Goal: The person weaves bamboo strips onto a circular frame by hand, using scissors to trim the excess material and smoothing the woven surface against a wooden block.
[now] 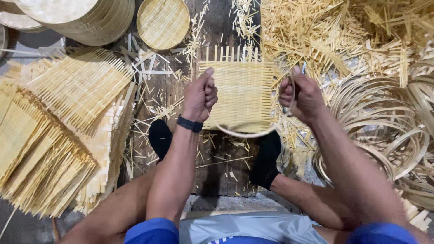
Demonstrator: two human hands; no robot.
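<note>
A square woven bamboo mat (243, 94) with loose strip ends sticking out along its top is held in front of me over a thin bamboo hoop (246, 133) that curves under its lower edge. My left hand (200, 96), with a dark watch on the wrist, grips the mat's left edge in a closed fist. My right hand (302, 96) is closed around the mat's right edge and the hoop. My feet in black socks (160, 137) rest on a wooden board (216, 167) below the mat.
Stacks of woven square mats (58, 131) lie at the left. Finished round trays (162, 22) and a pile of them (86, 18) sit at the top. Coiled bamboo hoops (384, 131) lie at the right, cut bamboo scraps (325, 31) above them.
</note>
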